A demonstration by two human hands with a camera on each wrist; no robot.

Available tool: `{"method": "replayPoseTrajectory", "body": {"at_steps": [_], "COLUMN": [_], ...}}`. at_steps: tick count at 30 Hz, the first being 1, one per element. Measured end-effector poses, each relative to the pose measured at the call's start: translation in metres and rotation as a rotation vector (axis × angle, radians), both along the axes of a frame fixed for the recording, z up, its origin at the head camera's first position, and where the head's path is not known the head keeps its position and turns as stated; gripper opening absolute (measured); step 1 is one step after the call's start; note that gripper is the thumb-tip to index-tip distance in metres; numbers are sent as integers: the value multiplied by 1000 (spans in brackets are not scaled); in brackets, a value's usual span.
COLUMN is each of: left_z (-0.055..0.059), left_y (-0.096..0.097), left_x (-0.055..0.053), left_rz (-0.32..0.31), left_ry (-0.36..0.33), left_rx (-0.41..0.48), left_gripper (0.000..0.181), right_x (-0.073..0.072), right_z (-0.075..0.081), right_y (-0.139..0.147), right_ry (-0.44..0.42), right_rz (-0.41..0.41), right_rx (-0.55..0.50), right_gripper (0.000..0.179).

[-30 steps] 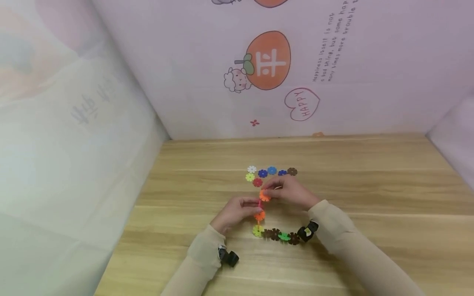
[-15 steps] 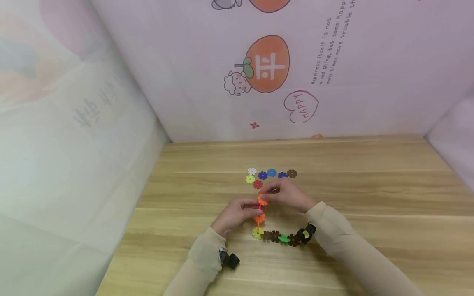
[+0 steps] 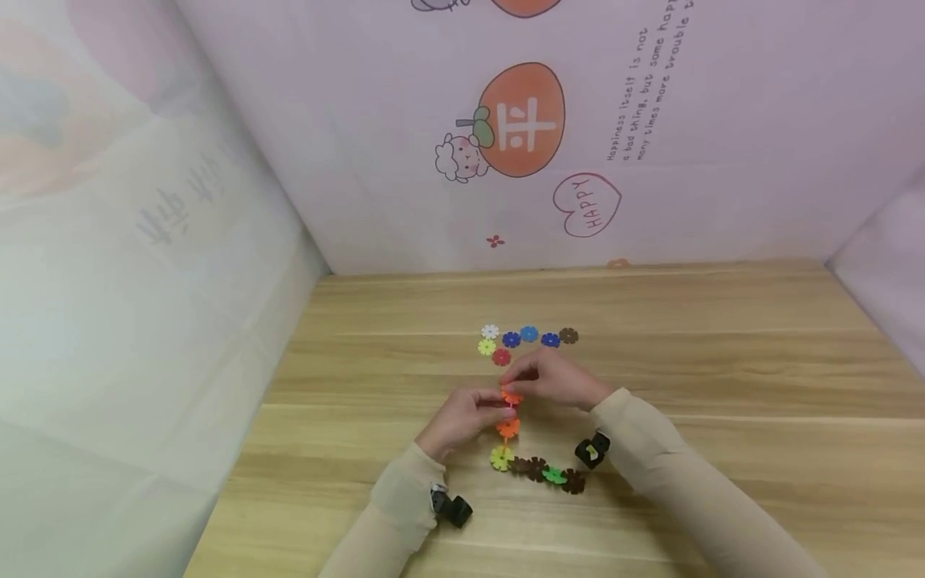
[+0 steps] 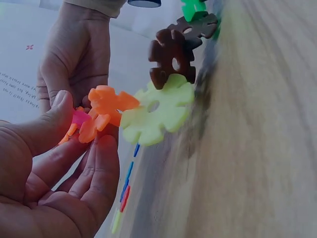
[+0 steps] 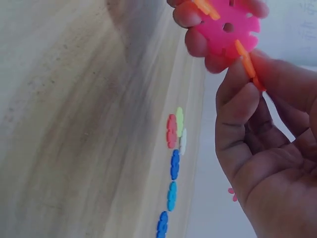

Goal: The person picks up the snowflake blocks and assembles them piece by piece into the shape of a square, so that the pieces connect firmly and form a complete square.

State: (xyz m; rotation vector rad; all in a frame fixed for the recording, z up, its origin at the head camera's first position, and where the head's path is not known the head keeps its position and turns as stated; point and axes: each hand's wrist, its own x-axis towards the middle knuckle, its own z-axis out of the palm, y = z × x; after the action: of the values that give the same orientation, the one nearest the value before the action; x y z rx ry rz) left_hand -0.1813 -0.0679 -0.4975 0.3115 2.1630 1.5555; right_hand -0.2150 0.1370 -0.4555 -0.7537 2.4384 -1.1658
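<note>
In the head view my left hand (image 3: 460,419) pinches a chain of notched snowflake discs. Its thumb and fingers grip the pink snowflake disc (image 5: 237,25), seen broadside in the right wrist view. My right hand (image 3: 560,379) pinches an orange snowflake disc (image 5: 247,64) between thumb and forefinger, edge-on at a notch of the pink one. Below the left fingers, another orange snowflake disc (image 4: 101,111) joins the pink disc to a yellow-green snowflake disc (image 4: 158,111). From there the chain turns right through brown snowflake discs (image 3: 536,469) and a green snowflake disc (image 3: 555,475).
Loose snowflake discs lie flat beyond my hands: white (image 3: 490,331), yellow (image 3: 487,347), red (image 3: 502,357), blue ones (image 3: 529,333) and a brown one (image 3: 568,335). The wooden table (image 3: 686,345) meets a printed cloth wall (image 3: 405,193) at the back.
My right hand has come slightly down and left with its orange disc, now closer against the pink one. The chain's right end has swung a little toward me.
</note>
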Motion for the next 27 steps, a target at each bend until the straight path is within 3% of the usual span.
{"method": "replayPoseTrajectory", "body": {"at_steps": [6,12,22,27], "left_z": [1,1,2,2], "left_y": [0,-4,-9,-10], "left_x": [-1,-2,-4,-3], "left_rz": [7,1,12,47], "left_ry": [-47,-80,-67,-40], "left_rx": [17,45,16,29], "left_gripper": [23,29,39,40], "right_x": [-2,-3,-4,-10], "right_z": [0,-6,-10,-21], "right_y": [0,2,13,21], "right_ry": [54,35,-47,20], "right_rz": [58,110,-40,-115], "right_rx": [9,-40,-18,63], "right_gripper": [18,28,32,32]}}
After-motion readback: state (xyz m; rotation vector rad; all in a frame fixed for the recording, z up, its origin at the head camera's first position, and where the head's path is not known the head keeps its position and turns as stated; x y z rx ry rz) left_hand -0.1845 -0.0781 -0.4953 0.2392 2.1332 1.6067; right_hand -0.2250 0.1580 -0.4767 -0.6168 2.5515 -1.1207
